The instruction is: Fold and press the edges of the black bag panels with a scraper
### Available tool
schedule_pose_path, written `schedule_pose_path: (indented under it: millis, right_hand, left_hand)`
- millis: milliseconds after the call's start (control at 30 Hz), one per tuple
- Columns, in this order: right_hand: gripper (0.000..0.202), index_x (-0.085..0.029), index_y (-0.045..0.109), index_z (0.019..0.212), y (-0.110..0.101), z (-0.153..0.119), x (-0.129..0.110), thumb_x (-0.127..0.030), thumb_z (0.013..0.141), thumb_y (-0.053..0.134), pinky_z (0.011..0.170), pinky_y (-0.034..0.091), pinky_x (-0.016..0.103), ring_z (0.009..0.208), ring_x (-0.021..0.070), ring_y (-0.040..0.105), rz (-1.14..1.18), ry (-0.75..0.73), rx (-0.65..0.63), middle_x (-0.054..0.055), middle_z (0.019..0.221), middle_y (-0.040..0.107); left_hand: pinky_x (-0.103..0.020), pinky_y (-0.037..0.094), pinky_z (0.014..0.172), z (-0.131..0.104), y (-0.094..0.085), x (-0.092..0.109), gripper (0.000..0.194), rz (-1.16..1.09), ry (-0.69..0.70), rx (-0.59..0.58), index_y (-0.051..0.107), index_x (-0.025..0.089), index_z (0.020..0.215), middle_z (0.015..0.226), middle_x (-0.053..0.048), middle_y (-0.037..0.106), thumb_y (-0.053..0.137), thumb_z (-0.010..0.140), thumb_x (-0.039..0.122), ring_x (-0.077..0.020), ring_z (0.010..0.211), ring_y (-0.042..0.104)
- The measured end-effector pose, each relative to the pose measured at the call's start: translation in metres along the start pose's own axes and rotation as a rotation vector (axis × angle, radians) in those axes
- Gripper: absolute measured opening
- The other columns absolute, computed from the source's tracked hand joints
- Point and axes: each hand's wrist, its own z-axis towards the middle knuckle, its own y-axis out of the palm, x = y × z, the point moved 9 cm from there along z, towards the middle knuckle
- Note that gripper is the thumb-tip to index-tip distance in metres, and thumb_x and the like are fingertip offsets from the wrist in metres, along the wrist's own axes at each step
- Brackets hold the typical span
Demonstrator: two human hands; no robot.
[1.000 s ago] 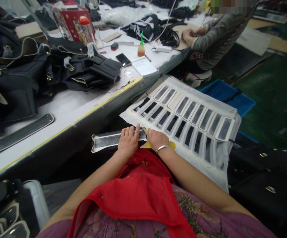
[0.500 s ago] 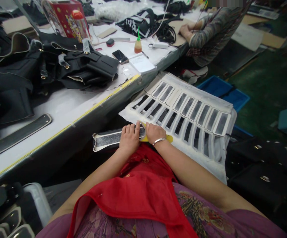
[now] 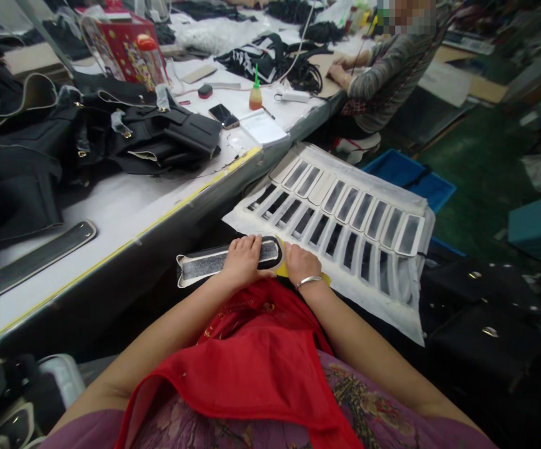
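Observation:
A black leather strap piece (image 3: 204, 267) with a pale edge and a grey lining strip lies across my lap, its rounded end to the right and its notched end to the left. My left hand (image 3: 243, 260) grips it near the right half, fingers over the top and thumb along the near edge. My right hand (image 3: 302, 263) is closed on a flat yellow tool (image 3: 280, 268), whose blade reaches the strap's rounded end. More yellow shows behind the wrist with the bracelet. What kind of tool it is stays hidden by the fingers.
To the right, a whitish sheet (image 3: 373, 280) carries rows of strip pieces. A table (image 3: 134, 231) edged in yellow tape runs along the left, with black leather bags (image 3: 171, 134), a strap (image 3: 31, 262), a phone (image 3: 224, 116) and a bottle (image 3: 255, 96). Another person (image 3: 382, 81) sits beyond.
My right hand has shifted slightly right, away from my left hand. The strap's rounded end, covered before, now shows between the hands. The whole view has tilted a little.

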Motion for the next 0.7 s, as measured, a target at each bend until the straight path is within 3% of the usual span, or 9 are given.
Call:
schedule_pose_path:
  millis: [133,333,400,467,600,700]
  right_hand:
    - [0.049,-0.012,0.058,0.089,0.01,0.005,0.0,-0.043,0.093,0.021,0.071,0.045,0.03,0.085,0.0234,0.063,0.199,-0.086,-0.214,0.017,0.09,0.066]
    - [0.03,-0.018,0.047,0.096,0.036,-0.006,0.002,-0.046,0.084,0.045,0.048,0.045,0.024,0.052,0.0155,0.062,0.793,-0.103,-0.593,0.004,0.076,0.067]
    - [0.027,-0.019,0.047,0.091,0.038,-0.008,0.002,-0.045,0.084,0.046,0.045,0.045,0.024,0.049,0.0156,0.061,0.917,-0.079,-0.613,0.002,0.07,0.066]
    - [0.025,-0.019,0.047,0.088,0.039,-0.007,0.004,-0.044,0.083,0.047,0.045,0.044,0.023,0.049,0.0158,0.061,0.937,-0.053,-0.585,0.001,0.064,0.065]
    - [0.024,-0.017,0.052,0.087,0.039,-0.004,0.01,-0.041,0.084,0.047,0.051,0.045,0.023,0.054,0.0157,0.062,0.815,-0.027,-0.525,0.002,0.063,0.065]
    - [0.027,-0.017,0.055,0.087,0.039,0.002,0.014,-0.042,0.084,0.047,0.056,0.045,0.024,0.06,0.0166,0.063,0.727,-0.038,-0.485,0.004,0.065,0.066]
  left_hand:
    - [-0.039,0.028,0.099,0.004,0.006,-0.01,0.086,-0.037,-0.006,-0.095,0.031,0.009,0.134,0.134,-0.017,0.04,0.048,0.071,0.066,-0.0289,0.121,0.038]
    - [-0.039,0.03,0.098,0.014,0.003,-0.014,0.079,-0.11,-0.001,-0.236,0.033,0.015,0.132,0.137,-0.014,0.04,0.054,0.071,0.06,-0.0285,0.122,0.039]
    - [-0.035,0.035,0.093,0.022,0.003,-0.007,0.062,-0.155,-0.013,-0.261,0.04,0.015,0.127,0.13,-0.013,0.048,0.045,0.08,0.055,-0.0257,0.117,0.046]
    - [-0.032,0.039,0.085,0.031,0.003,0.001,0.046,-0.136,-0.055,-0.211,0.049,0.015,0.116,0.116,-0.012,0.058,0.032,0.088,0.047,-0.0234,0.106,0.054]
    - [-0.035,0.038,0.079,0.039,0.004,0.014,0.036,0.051,-0.139,0.022,0.054,0.012,0.1,0.096,-0.013,0.062,0.03,0.09,0.038,-0.0245,0.092,0.057]
    - [-0.035,0.038,0.075,0.042,0.012,0.02,0.036,0.101,-0.119,0.053,0.053,0.011,0.098,0.09,-0.012,0.061,0.03,0.091,0.038,-0.0239,0.088,0.056]
